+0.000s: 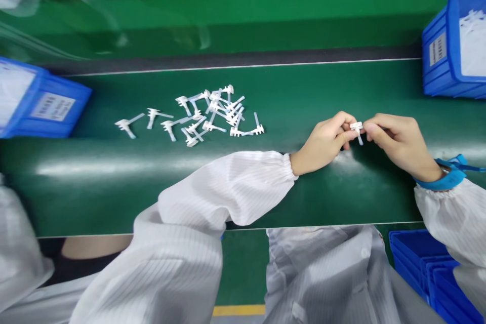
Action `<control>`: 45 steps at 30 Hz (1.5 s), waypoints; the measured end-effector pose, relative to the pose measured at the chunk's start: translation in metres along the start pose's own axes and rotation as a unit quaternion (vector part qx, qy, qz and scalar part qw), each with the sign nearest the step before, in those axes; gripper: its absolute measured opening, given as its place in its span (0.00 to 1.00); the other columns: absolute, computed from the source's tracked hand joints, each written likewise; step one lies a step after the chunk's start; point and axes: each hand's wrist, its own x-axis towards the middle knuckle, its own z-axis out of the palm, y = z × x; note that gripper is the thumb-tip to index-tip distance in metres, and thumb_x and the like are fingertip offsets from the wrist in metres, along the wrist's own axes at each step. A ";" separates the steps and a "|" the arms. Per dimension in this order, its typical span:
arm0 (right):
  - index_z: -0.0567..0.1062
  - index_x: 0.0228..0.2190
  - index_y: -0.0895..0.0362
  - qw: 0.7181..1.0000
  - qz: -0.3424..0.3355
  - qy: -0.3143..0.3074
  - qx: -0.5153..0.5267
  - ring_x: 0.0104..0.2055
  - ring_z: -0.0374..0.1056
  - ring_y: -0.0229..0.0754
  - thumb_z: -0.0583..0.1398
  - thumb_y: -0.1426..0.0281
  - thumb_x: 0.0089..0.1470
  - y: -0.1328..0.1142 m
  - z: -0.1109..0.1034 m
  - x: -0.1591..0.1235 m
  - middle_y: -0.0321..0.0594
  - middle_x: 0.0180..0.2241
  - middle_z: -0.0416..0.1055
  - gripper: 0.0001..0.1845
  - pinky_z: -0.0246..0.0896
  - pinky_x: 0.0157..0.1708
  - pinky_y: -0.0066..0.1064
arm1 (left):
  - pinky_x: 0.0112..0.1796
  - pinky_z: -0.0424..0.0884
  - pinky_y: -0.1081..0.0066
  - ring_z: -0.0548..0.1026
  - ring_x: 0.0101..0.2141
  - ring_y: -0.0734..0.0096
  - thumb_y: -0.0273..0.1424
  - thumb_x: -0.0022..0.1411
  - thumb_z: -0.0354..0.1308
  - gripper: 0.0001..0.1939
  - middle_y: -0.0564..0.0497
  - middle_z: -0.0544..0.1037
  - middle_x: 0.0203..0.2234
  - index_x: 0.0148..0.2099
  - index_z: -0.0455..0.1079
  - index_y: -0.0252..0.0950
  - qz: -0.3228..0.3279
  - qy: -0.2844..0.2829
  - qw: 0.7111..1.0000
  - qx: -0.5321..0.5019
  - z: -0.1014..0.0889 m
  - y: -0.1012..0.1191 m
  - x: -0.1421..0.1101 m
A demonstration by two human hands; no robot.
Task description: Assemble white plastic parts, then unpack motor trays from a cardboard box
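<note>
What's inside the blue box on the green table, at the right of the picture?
Inside the blue box, jumbled white pieces show. Anything deeper is hidden beneath them and behind the box's walls, and the picture's edge cuts off the rest.

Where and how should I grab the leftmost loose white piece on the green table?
Probably pinch the white piece at its thicker head, coming from above and the left: its two thin prongs spread rightward from that end, and it lies apart from the pile.

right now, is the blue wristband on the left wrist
No, the blue wristband is around the wrist of the right hand.
</note>
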 end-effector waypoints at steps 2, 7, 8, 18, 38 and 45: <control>0.76 0.26 0.54 1.000 -0.006 0.003 -0.009 0.22 0.61 0.35 0.59 0.65 0.62 0.001 -0.001 0.000 0.35 0.23 0.71 0.13 0.53 0.24 0.29 | 0.25 0.67 0.83 0.72 0.24 0.84 0.29 0.68 0.56 0.04 0.58 0.72 0.27 0.40 0.63 0.36 -0.012 0.001 1.000 -0.014 0.000 0.001 0.000; 0.80 0.31 0.53 1.000 0.018 0.011 0.001 0.27 0.69 0.39 0.62 0.64 0.59 0.003 0.000 -0.002 0.38 0.28 0.77 0.09 0.56 0.21 0.28 | 0.18 0.62 0.84 0.72 0.22 0.83 0.30 0.69 0.54 0.03 0.56 0.73 0.29 0.42 0.63 0.37 -0.059 -0.001 0.997 -0.040 0.000 0.005 -0.001; 0.81 0.31 0.53 1.000 0.024 0.014 0.008 0.27 0.69 0.39 0.62 0.64 0.59 0.004 0.001 -0.002 0.38 0.29 0.77 0.08 0.56 0.20 0.28 | 0.17 0.62 0.84 0.72 0.22 0.82 0.30 0.69 0.54 0.03 0.56 0.73 0.29 0.42 0.63 0.37 -0.063 0.000 0.997 -0.044 0.001 0.005 -0.001; 0.81 0.33 0.54 0.998 0.045 0.021 0.029 0.22 0.66 0.36 0.62 0.65 0.59 0.006 0.002 -0.004 0.38 0.27 0.76 0.08 0.56 0.18 0.27 | 0.20 0.62 0.83 0.70 0.21 0.84 0.33 0.72 0.50 0.09 0.58 0.71 0.25 0.37 0.62 0.36 -0.045 -0.023 0.999 -0.018 -0.001 0.005 -0.001; 0.78 0.28 0.52 0.999 0.010 -0.035 -0.001 0.20 0.60 0.36 0.61 0.60 0.60 0.006 -0.008 0.001 0.36 0.23 0.72 0.13 0.49 0.19 0.30 | 0.22 0.64 0.83 0.72 0.21 0.84 0.33 0.71 0.52 0.07 0.57 0.74 0.27 0.41 0.64 0.35 -0.034 -0.074 0.996 0.029 -0.003 0.006 0.000; 0.78 0.29 0.52 0.994 -0.057 -0.067 -0.064 0.23 0.61 0.38 0.58 0.63 0.62 0.009 -0.010 0.002 0.36 0.23 0.71 0.12 0.54 0.26 0.32 | 0.24 0.67 0.81 0.73 0.20 0.82 0.34 0.70 0.54 0.08 0.59 0.74 0.23 0.38 0.63 0.36 -0.031 -0.118 0.991 0.063 -0.007 0.010 0.001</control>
